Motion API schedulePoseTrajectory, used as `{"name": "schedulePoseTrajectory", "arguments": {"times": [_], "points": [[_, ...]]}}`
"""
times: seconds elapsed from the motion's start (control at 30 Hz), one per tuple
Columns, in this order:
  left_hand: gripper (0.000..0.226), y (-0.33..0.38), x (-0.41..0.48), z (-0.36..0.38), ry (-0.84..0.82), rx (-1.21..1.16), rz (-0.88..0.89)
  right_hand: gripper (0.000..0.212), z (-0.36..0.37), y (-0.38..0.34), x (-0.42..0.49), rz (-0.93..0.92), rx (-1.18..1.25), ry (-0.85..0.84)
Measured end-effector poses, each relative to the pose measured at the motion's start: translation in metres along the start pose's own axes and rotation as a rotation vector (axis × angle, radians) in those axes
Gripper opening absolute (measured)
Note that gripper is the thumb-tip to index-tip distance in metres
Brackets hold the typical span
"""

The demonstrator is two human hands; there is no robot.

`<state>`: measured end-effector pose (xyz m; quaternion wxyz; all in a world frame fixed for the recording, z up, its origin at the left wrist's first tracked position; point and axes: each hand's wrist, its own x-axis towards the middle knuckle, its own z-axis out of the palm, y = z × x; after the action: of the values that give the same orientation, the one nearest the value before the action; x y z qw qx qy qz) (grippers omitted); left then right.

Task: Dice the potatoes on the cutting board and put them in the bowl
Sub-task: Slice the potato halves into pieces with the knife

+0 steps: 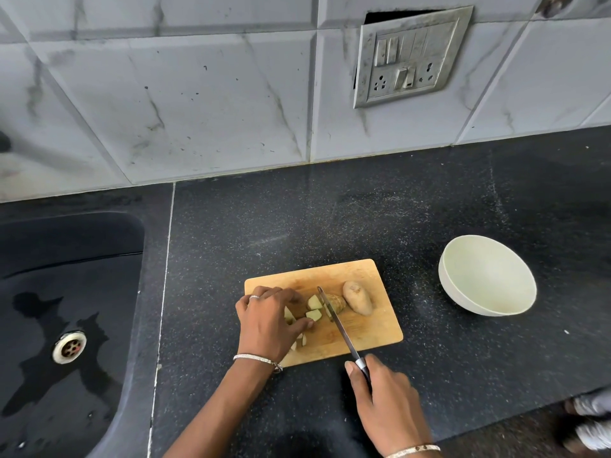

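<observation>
Sink (pixel 66 259): far left, black, wet patches, drain (pixel 69 347) in floor.
Counter (pixel 297 226): dark speckled stone.
Board (pixel 373 328): wooden, mid-counter.
Left hand (pixel 267 322): on board's left part, fingers curled over pieces (pixel 314 309), thumb touching one.
Knife (pixel 337 322): blade across board, tip at cut potato (pixel 337 303).
Whole potato (pixel 357 298): just right of cut potato, unpeeled.
Right hand (pixel 386 401): off board's near edge, wrapped round knife handle.
Bowl (pixel 489 279): white, right of board, apart.
</observation>
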<state>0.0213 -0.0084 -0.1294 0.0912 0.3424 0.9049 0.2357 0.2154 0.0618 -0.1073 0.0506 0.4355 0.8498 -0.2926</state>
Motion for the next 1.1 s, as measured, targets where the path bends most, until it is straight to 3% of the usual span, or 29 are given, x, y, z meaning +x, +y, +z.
{"name": "schedulePoseTrajectory", "arguments": {"times": [0.3,0.43,0.67,1.1], "points": [[0.016,0.009,-0.002,0.003,-0.009,0.016,-0.039,0.037,0.012,0.008,0.005,-0.029,-0.009,-0.005],[0.020,0.008,-0.003,0.006,0.024,0.012,-0.041,0.038,0.011,0.011,0.005,-0.033,0.004,0.008],[0.049,0.011,-0.002,0.005,0.013,-0.001,0.009,0.037,0.001,0.004,0.002,-0.063,0.075,0.074],[0.030,0.010,0.001,0.011,0.002,-0.036,-0.004,0.044,0.006,-0.003,0.003,-0.058,-0.023,-0.001]]}}
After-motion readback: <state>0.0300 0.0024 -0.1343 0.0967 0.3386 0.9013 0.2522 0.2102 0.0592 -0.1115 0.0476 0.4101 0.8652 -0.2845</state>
